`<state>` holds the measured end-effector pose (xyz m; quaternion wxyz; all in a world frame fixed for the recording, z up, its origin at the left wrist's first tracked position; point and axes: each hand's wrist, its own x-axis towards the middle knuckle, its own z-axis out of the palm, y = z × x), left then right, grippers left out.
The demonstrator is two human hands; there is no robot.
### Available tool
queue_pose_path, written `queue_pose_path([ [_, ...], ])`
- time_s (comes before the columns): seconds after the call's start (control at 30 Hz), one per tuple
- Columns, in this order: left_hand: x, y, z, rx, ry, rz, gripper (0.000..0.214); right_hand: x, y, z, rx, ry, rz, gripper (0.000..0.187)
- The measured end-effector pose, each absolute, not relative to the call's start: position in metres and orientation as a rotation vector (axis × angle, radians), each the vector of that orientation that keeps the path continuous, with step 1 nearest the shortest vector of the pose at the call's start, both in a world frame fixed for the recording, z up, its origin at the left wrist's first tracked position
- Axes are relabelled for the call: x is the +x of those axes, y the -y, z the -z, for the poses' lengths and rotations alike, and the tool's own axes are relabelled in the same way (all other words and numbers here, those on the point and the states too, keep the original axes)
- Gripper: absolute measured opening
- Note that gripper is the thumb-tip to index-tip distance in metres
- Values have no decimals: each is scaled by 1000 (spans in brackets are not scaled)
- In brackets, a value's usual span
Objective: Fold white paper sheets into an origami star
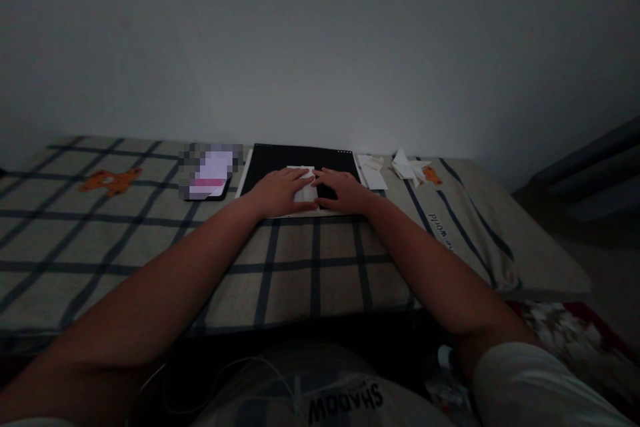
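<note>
A small white piece of paper (305, 193) lies on a black flat folder or notebook (267, 163) with a light edge. My left hand (280, 192) rests over the paper's left part, fingers stretched out toward the right and covering some of it. From the other side my right hand (345, 191) reaches in with fingers apart, its fingertips at the paper's right edge. Both hands lie low on the black surface, their fingertips close together. Whether the fingers press a fold in the paper cannot be made out in the dim light.
A lit phone (213, 173) lies left of the folder on the checked cloth (295, 273). To the right are a flat white paper (371, 173) and a folded paper shape (407, 167). A pale wall (320, 47) rises directly behind. Below at right is a clear bottle (447, 380).
</note>
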<state>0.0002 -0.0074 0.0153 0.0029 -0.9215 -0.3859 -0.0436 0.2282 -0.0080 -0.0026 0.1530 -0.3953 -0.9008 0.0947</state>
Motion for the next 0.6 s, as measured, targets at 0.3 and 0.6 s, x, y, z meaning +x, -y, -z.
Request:
queue_pose_path([
  [0.3, -1, 7, -14, -2901, 1198, 154, 83, 228, 8, 3, -1110, 2572, -283, 54],
  [0.6, 0, 8, -16, -2930, 1164, 170, 82, 230, 8, 6, -1076, 2531, -239, 67],
])
